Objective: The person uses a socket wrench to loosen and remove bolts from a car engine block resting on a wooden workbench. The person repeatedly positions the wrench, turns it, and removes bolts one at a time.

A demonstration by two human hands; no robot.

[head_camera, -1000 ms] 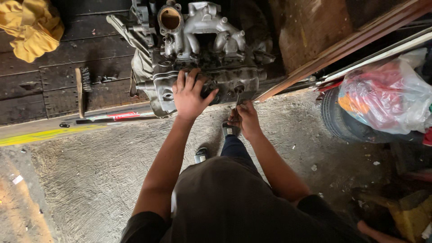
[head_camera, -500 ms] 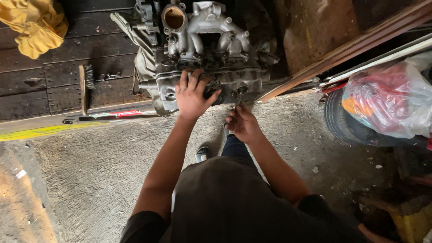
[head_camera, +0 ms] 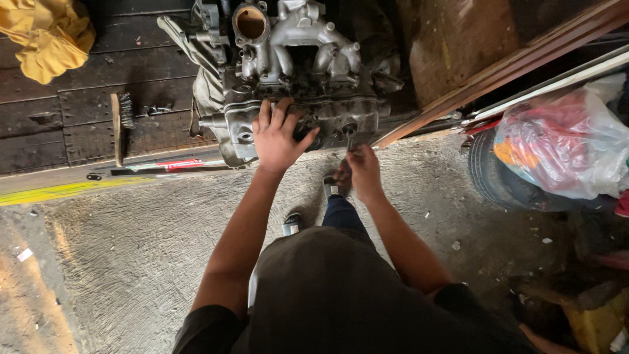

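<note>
Grimy grey cast-metal engine block [head_camera: 295, 72] is braced from above by the left hand [head_camera: 278, 137], fingers spread flat; small dark tool [head_camera: 350, 141] is pinched by the right hand [head_camera: 363, 172] at the block's near edge.

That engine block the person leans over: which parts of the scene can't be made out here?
- Head view: tool in the right hand is mostly hidden by the fingers; its kind is unclear.
- Engine block: top cut off by the frame edge; front face partly covered by the left hand.
- Tyre: largely hidden by the plastic bag.
</note>
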